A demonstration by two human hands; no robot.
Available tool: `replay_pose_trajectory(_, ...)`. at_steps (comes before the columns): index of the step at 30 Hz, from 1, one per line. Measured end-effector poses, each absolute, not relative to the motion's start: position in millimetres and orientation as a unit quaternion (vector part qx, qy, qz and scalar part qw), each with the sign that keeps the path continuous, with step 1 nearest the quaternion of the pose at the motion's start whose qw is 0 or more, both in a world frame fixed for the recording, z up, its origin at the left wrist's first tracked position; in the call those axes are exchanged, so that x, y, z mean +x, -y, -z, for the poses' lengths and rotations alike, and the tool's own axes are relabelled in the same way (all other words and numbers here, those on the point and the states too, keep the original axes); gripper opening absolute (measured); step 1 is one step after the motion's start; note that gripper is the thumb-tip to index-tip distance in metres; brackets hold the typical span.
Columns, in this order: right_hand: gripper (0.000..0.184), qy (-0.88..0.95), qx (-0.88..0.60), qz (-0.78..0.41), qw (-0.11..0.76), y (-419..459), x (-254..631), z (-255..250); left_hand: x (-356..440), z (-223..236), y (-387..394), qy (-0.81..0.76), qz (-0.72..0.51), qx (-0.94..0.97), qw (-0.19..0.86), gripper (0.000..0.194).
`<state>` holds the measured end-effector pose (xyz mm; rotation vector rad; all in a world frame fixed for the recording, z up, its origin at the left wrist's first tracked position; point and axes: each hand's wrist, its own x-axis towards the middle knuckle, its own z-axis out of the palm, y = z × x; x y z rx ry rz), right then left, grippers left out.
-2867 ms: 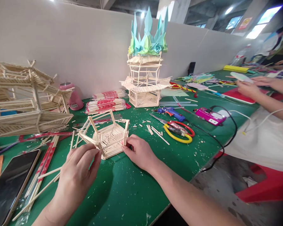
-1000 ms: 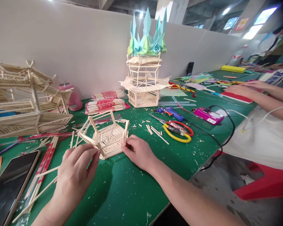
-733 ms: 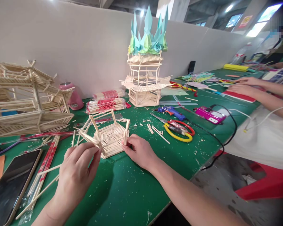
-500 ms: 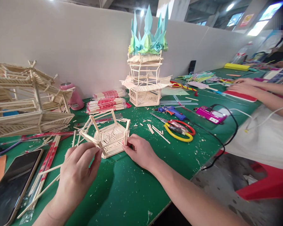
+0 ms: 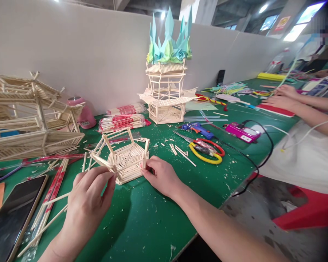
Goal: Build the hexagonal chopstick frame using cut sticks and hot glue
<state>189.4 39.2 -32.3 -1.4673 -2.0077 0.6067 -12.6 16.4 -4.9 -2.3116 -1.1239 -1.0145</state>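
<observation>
A small six-sided frame of pale wooden sticks (image 5: 127,157), with a slatted base and short corner posts, sits on the green table in front of me. A thin wooden stick (image 5: 128,166) crosses its near side, between two posts. My left hand (image 5: 89,198) is closed in a pinch at the stick's left end, by the front left post. At the other end, my right hand (image 5: 160,174) pinches stick and post together at the right corner. The fingers hide both ends of the stick, so I cannot tell whether they are fixed.
Scissors (image 5: 206,150), a blue glue gun (image 5: 198,129) and a pink power strip (image 5: 242,132) lie to the right. A stick tower with paper leaves (image 5: 168,105) stands behind; a larger stick building (image 5: 38,127) and a phone (image 5: 18,214) are left. A co-worker's hands (image 5: 284,98) are far right.
The whole view has shifted slightly. My hands keep the same pinch on the stick and frame. At the far right, a pale green strip now rises by the co-worker's hands.
</observation>
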Motion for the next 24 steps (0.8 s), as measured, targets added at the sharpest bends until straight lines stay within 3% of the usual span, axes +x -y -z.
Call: replay_pose_trajectory(24,0.016,0.751,-0.541,-0.225,0.304,-40.1,190.4,34.4,-14.6,2.8,-17.0,0.384,0.355,-0.830,0.196,0.004)
